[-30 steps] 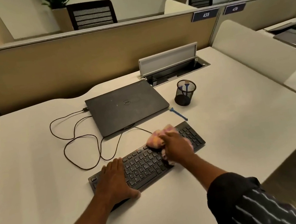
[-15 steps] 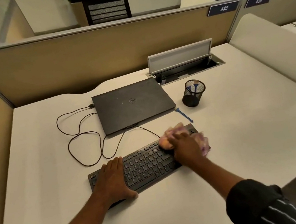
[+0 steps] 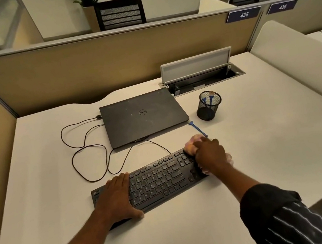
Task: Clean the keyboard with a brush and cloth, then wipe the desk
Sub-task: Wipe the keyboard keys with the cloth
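Left hand (image 3: 115,198): flat on the left end of the keyboard (image 3: 161,180). Fingers (image 3: 120,180) are straight and close together, lying over the keys. The thumb is spread out along the keyboard's front edge. It grasps nothing, just palm-down contact.

Right hand (image 3: 209,154): on the right end of the keyboard, over the far right key block. Its fingers (image 3: 203,143) are curled down around a bunched pinkish cloth (image 3: 191,145). The cloth pokes out past the fingertips at the keyboard's back edge, and again on the right side of the hand. It is pressed against the keys. Motion blur hides the exact finger placement.

The keyboard is black and sits at an angle on the white counter (image 3: 267,157), right end farther away.

Brush (image 3: 197,127): a thin blue tool lying loose on the counter, running from the near right corner of the closed laptop (image 3: 142,116) toward the cloth. Its near end is at the cloth; I can't tell whether they touch.

A black mesh cup (image 3: 208,106) stands just right of the laptop with blue-handled tools inside. A black cable (image 3: 88,150) loops left of the laptop. The cable hatch (image 3: 195,65) behind the laptop has its lid propped open.
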A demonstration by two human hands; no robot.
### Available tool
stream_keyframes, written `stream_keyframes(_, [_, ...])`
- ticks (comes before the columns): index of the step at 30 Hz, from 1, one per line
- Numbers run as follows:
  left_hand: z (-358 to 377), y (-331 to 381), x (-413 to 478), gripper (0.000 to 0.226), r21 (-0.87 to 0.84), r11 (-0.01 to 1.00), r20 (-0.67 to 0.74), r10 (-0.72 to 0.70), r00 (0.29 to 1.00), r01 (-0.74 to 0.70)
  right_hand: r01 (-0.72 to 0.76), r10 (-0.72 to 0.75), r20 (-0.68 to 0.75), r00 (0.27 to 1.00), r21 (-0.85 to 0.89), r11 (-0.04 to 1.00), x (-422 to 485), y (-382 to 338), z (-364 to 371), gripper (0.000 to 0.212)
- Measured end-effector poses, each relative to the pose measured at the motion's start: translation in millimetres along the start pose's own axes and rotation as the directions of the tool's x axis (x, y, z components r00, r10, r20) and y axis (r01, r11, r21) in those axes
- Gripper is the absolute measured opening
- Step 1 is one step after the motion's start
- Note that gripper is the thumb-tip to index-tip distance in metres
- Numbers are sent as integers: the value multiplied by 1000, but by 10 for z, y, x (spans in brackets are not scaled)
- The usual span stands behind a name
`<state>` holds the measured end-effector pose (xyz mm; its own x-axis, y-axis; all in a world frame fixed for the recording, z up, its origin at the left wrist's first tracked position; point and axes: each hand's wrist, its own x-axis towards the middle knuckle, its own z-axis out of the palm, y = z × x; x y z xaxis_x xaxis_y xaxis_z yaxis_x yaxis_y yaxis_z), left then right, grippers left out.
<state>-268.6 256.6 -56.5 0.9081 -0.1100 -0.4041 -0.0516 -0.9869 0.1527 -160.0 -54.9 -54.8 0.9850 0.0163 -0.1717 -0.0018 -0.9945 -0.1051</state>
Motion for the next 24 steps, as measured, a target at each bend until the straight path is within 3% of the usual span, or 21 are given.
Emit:
stream_keyframes(7, [-39,16,-26,142,-43,999,-4,-2,1000,2,339,-335,123,934,-13,941,-80,-466,140,40])
stream_keyframes(8, [-38,16,-33,142,-42,999,-8,-2,1000,2,325,-321,88,943,-33,945,-19,-376,124,40])
stream_keyframes(11, [-33,16,-29,141,-37,999,-21,2,1000,-3,63,-62,-27,998,27,998,107,-11,-24,45])
stream_keyframes(13, [-32,14,-26,140,-28,1000,-27,3,1000,-4,13,-10,-61,998,51,999,113,54,-76,43])
stream_keyframes(16, [-24,1,-14,139,-20,1000,-33,6,999,-6,78,-76,-83,994,27,997,65,-212,-18,36])
stream_keyframes(20, [-12,0,-13,139,-14,1000,-44,9,999,-10,352,-352,16,936,-11,936,18,-428,46,42])
stream_keyframes(22, [-8,-1,-12,140,-10,1000,-44,8,999,-8,311,-312,0,950,-100,945,68,-249,-13,34])
stream_keyframes(24, [-5,-1,-4,140,-8,1000,-42,6,999,-7,115,-123,-87,989,-95,989,119,-46,-16,28])
